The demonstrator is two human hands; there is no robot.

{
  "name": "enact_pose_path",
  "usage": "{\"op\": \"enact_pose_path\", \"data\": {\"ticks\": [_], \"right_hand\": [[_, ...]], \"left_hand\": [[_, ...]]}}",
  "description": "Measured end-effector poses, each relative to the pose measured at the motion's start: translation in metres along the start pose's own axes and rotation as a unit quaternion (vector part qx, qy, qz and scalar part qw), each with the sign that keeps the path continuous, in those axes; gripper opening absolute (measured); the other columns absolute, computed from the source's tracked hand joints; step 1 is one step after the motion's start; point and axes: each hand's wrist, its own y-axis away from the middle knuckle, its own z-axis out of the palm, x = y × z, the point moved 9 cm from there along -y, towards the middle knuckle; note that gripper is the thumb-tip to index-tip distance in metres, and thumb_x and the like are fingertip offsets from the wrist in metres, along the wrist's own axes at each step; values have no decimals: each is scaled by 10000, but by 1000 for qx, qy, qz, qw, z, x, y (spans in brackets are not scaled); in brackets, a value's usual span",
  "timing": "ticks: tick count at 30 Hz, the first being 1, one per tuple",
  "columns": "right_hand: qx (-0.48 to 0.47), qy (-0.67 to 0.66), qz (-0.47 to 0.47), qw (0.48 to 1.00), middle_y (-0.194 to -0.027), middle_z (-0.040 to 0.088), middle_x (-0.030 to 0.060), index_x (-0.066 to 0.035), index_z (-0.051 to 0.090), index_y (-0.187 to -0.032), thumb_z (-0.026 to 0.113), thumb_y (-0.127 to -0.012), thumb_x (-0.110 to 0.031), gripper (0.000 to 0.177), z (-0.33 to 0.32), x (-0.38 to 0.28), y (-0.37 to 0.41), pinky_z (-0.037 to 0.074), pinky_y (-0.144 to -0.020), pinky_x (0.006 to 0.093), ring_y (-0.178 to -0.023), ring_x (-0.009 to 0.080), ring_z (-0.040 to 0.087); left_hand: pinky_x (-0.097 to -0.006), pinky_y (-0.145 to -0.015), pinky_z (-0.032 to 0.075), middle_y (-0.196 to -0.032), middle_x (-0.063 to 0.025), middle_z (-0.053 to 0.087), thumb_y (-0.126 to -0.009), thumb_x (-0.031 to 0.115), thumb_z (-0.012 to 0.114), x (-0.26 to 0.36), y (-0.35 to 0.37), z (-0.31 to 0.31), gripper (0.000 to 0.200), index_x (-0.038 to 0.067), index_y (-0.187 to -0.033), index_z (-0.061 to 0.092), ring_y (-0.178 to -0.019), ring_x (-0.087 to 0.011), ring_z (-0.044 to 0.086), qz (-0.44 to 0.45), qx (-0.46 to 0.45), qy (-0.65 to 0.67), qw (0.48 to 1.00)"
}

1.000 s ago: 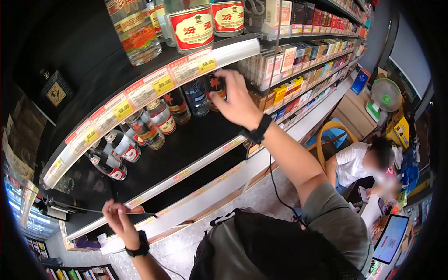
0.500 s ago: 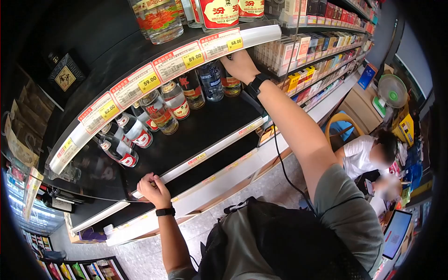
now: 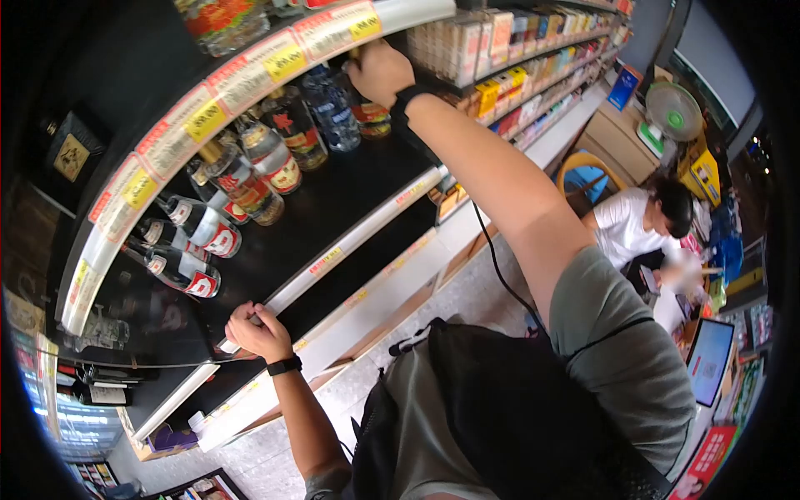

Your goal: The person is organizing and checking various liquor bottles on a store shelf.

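My right hand (image 3: 382, 75) reaches under the curved upper shelf, its fingers curled at the top of a liquor bottle (image 3: 374, 123) with a red and yellow label. The bottle's neck is hidden by the hand. Beside it stands a blue-tinted clear bottle (image 3: 333, 112), then a dark-labelled bottle (image 3: 296, 129) and several more liquor bottles, all upright on the black shelf (image 3: 333, 187). My left hand (image 3: 260, 332) is closed around the end of the white shelf edge strip (image 3: 312, 275), low on the left.
A curved price rail (image 3: 242, 79) with yellow tags hangs above the bottles. Cigarette packs (image 3: 500, 87) line racks at the right. A dark cable (image 3: 500, 267) hangs below my right arm. A person in a white shirt (image 3: 621, 225) sits at the right, near a fan (image 3: 673, 112) and a screen (image 3: 711, 362).
The view has shifted, so the shelf and bottles appear further left, the upper ones higher too. My right hand stays at the same bottle, its fingers more curled. My left hand keeps its place on the strip.
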Motion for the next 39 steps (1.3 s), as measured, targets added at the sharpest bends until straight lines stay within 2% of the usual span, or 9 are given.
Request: {"op": "enact_pose_path", "data": {"ticks": [5,7,8,9,11,14,17,27,39], "right_hand": [[11,-9,16,1000,-1076,723,285,57,629,-1213,772,-863,-304,523,-12,4,1,604,-838,502,-941,455,721],[31,8,-55,998,-1040,730,282,46,681,-1147,776,-849,-324,485,-11,-4,-6,605,-837,501,-932,449,724],[2,20,-5,1000,-994,735,279,33,721,-1075,774,-841,-329,434,-14,-2,-4,604,-842,500,-929,443,724],[23,6,-24,999,-973,738,275,17,730,-1061,770,-843,-319,403,-23,-8,-3,599,-841,502,-925,442,719],[-63,-6,-21,998,-1077,723,303,104,643,-1177,781,-834,-349,585,-19,-7,-4,595,-920,475,-1024,434,721],[-37,-24,-36,998,-1031,728,310,58,730,-1035,763,-837,-339,445,-26,-12,-2,593,-889,494,-981,450,717],[-23,-43,-69,996,-980,739,272,-10,750,-1066,761,-835,-320,386,-34,-24,-1,600,-848,506,-934,440,721],[-91,-46,0,995,-944,726,303,47,719,-1031,766,-820,-289,400,-40,-24,4,602,-811,517,-891,464,718],[-99,-66,12,993,-927,720,310,106,522,-1255,753,-824,-240,599,-54,-38,18,590,-813,534,-898,496,708]], "left_hand": [[-449,-959,408,-978,-105,704,-968,150,648,1,1,-2,112,54,-1024,638,-885,-307,628,11,2,-4,1000],[-450,-961,406,-978,-106,704,-964,142,650,0,0,-1,105,56,-1022,636,-889,-308,628,4,-11,1,1000],[-452,-961,405,-974,-105,699,-959,132,650,3,-1,-2,96,58,-1019,634,-892,-311,625,13,2,9,1000],[-452,-958,403,-970,-100,694,-942,109,657,4,-2,-3,93,60,-1016,634,-898,-312,622,11,-1,14,1000],[-451,-954,401,-966,-97,688,-922,94,667,6,-3,-5,104,64,-1017,636,-904,-311,621,4,-2,17,1000],[-448,-941,400,-957,-94,677,-899,90,677,6,-5,-7,116,70,-1006,636,-899,-307,618,-2,-14,29,999],[-444,-948,401,-965,-94,680,-888,92,678,8,-8,-10,116,75,-992,631,-901,-304,626,-3,-15,42,999],[-447,-941,413,-977,-101,686,-881,90,695,11,-11,-12,103,79,-970,645,-910,-308,635,-8,-17,44,999],[-439,-919,417,-966,-88,695,-867,80,681,11,-9,-10,108,95,-964,636,-897,-292,649,11,5,29,1000]]}}
